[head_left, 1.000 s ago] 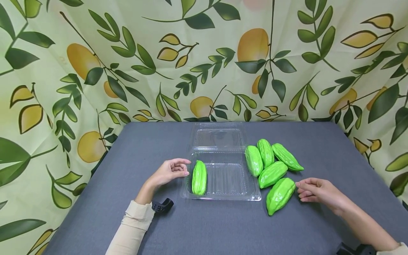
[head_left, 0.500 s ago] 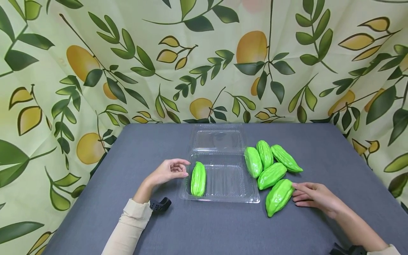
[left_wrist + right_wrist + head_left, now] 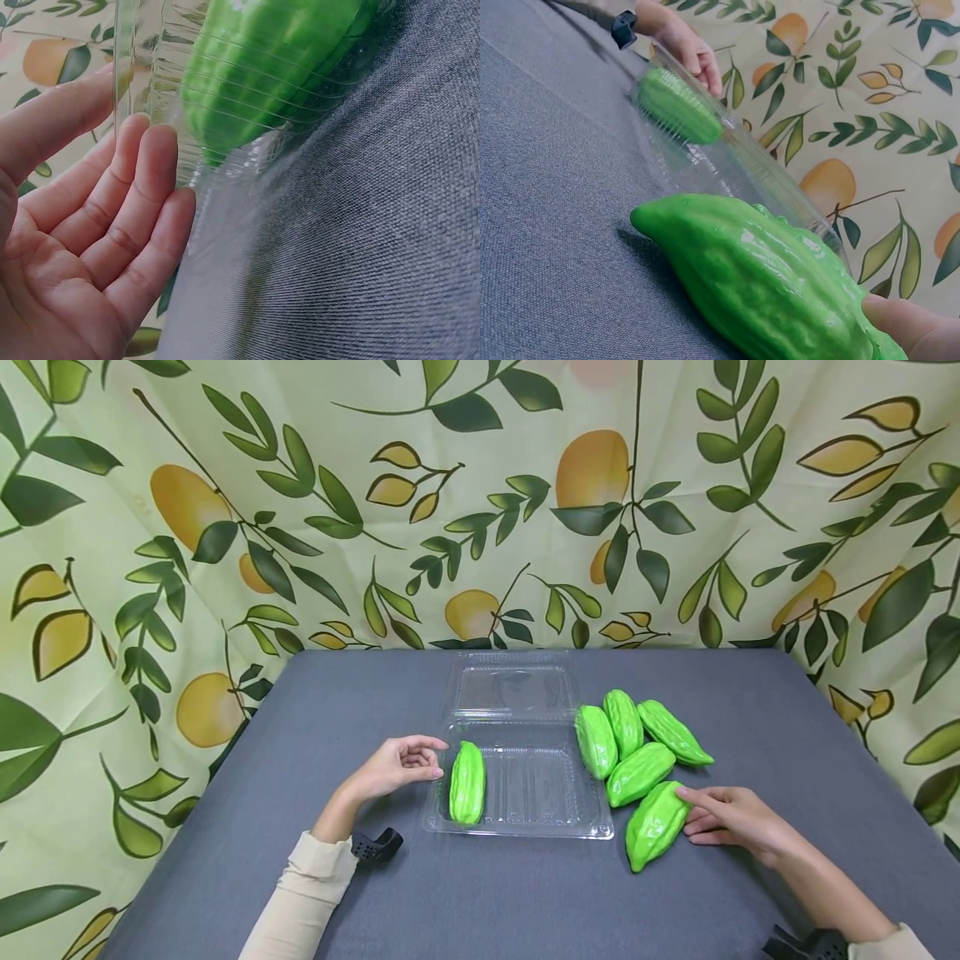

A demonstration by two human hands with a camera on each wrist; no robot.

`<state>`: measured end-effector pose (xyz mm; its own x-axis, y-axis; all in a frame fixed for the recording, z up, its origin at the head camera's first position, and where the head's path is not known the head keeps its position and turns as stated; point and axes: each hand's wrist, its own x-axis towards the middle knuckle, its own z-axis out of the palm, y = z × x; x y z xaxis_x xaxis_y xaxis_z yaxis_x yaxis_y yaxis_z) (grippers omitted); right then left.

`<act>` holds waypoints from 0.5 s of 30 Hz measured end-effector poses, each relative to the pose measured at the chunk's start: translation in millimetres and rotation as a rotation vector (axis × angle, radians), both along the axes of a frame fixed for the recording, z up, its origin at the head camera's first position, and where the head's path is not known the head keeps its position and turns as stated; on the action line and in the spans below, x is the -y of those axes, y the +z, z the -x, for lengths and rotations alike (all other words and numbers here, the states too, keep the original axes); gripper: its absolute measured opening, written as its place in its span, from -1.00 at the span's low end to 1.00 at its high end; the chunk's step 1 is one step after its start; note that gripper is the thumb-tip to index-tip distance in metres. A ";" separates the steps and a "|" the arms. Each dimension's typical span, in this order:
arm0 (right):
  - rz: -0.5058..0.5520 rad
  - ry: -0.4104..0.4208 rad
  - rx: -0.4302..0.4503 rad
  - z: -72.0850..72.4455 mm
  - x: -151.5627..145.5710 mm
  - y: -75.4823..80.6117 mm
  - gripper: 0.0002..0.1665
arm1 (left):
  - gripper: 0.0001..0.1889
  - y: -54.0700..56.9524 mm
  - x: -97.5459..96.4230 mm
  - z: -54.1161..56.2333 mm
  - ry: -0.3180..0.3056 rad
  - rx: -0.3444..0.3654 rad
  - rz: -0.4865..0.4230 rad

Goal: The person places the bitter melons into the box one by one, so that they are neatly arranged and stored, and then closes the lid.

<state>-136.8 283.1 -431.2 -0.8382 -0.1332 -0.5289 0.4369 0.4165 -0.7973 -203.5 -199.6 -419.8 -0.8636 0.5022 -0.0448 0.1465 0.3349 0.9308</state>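
A clear plastic clamshell box (image 3: pixel 540 831) lies opened flat, with a green bitter melon (image 3: pixel 468 783) along the left side of its tray. My left hand (image 3: pixel 396 767) is at the tray's left rim, its fingers loosely bent beside the clear wall (image 3: pixel 150 82). Right of the tray, the nearest loose bitter melon (image 3: pixel 656 827) lies on the table, tilted. My right hand (image 3: pixel 731 818) reaches it from the right, a fingertip on its upper end and the other fingers beside it. In the right wrist view a thumb (image 3: pixel 900 319) overlaps that melon's end.
Several more bitter melons (image 3: pixel 637 772) cluster by the tray's right edge, one (image 3: pixel 596 742) overlapping the rim. The box's lid (image 3: pixel 516 689) lies behind the tray. A grey cloth (image 3: pixel 360 693) covers the table, and a leaf-and-fruit patterned curtain (image 3: pixel 480 510) hangs behind and at both sides.
My right hand has moved slightly left, from beside the nearest bitter melon to contact with its upper end. The left hand and the box stay about where they were.
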 end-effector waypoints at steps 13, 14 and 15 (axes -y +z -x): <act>-0.014 0.021 -0.017 3.4 3.0 -0.6 -0.26 | -0.53 -1.3 0.9 -0.1 0.007 0.003 -0.002; -0.009 0.022 -0.022 3.7 3.3 -0.7 -0.27 | -0.53 -1.4 0.9 0.1 0.006 0.002 -0.003; -0.004 0.023 -0.027 4.1 3.5 -0.8 -0.28 | -0.53 -1.9 1.0 0.4 0.005 0.001 -0.006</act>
<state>-140.9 279.6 -432.0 -0.8488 -0.1502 -0.5069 0.4058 0.4294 -0.8068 -203.9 -200.6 -421.7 -0.8659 0.4985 -0.0425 0.1444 0.3304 0.9327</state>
